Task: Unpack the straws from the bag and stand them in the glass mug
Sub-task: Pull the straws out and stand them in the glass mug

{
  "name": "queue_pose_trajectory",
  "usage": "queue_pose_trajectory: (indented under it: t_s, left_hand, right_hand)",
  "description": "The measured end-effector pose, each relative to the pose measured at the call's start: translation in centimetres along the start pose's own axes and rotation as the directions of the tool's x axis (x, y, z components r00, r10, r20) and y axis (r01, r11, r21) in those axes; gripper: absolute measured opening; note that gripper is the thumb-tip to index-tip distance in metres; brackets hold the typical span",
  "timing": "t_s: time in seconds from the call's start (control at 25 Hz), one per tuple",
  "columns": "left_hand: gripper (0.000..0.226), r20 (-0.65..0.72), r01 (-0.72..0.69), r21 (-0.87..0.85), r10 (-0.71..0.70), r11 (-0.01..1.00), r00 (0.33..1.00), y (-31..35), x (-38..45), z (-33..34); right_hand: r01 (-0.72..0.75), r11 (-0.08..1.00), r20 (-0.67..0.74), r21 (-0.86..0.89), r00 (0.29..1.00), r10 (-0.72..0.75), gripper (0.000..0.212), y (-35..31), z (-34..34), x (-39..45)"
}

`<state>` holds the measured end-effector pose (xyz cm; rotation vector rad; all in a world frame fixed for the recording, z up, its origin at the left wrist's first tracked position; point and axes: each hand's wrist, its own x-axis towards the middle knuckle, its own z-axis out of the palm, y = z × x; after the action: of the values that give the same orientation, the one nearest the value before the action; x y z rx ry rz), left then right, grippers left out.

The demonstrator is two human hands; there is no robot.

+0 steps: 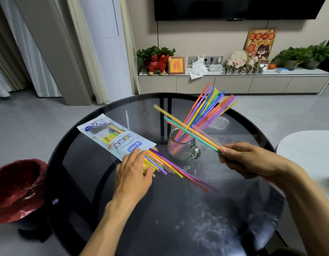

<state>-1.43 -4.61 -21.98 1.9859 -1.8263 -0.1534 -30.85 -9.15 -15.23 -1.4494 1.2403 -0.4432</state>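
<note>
A good bunch of coloured straws already stands fanned in the glass mug, which sits between the two hands. The right hand pinches a few more straws, angled over the mug's rim. The left hand lies flat and open on the loose straws spilling from the straw bag's mouth, so I'd say roughly half remain. There's bare glass table toward the person, while its edge curves well beyond the mug.
</note>
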Motion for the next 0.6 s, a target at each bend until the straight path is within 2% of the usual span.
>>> queue_pose_trajectory:
  t_s: [0.04,0.08,0.12,0.2,0.28,0.36,0.44,0.52,0.56,0.6]
  left_hand:
    - [0.048,-0.153,-0.082,0.034,0.086,0.996,0.985,0.6,-0.2,-0.4]
    - [0.049,-0.271,-0.178,0.097,0.198,0.979,0.942,1.3,-0.4,-0.7]
    - [0.053,-0.325,-0.273,0.181,0.319,0.945,0.89,2.1,-0.7,-0.9]
    - [0.059,-0.302,-0.417,0.332,0.514,0.846,0.803,3.5,-1.2,-1.4]
    - [0.051,-0.251,-0.503,0.345,0.594,0.793,0.764,3.8,-1.4,-1.5]
    - [0.039,-0.2,-0.534,0.244,0.58,0.81,0.789,3.2,-1.3,-1.8]
    - [0.034,-0.126,-0.455,0.143,0.472,0.879,0.873,2.6,-0.8,-2.9]
    - [0.031,-0.143,-0.357,0.03,0.358,0.934,0.923,2.7,-0.2,-4.8]
    - [0.025,-0.2,-0.318,-0.104,0.293,0.942,0.935,3.0,0.1,-6.0]
    - [0.02,-0.249,-0.293,-0.293,0.223,0.91,0.942,3.5,0.3,-7.2]
  right_hand:
    - [0.031,0.999,-0.018,0.027,0.999,-0.031,0.035,-0.1,1.0,0.6]
    - [0.055,0.998,-0.004,0.031,0.998,-0.055,0.034,-0.3,2.3,1.1]
    - [0.071,0.997,0.056,0.03,0.996,-0.073,0.033,-0.5,3.9,1.5]
    - [0.095,0.994,0.242,0.05,0.965,-0.105,0.033,-1.2,6.9,1.8]
    - [0.107,0.99,0.375,0.089,0.918,-0.133,0.037,-2.1,8.0,1.4]
    - [0.09,0.986,0.419,0.141,0.897,-0.141,0.056,-2.7,7.0,1.0]
    - [0.04,0.954,0.371,0.298,0.916,-0.155,0.074,-2.7,4.9,1.0]
    - [0.059,0.858,0.215,0.511,0.957,-0.194,0.075,-2.6,3.4,1.3]
    - [0.097,0.813,0.123,0.574,0.971,-0.203,0.072,-2.4,3.2,1.5]
    - [0.13,0.789,0.049,0.6,0.979,-0.199,0.068,-2.4,3.4,1.8]
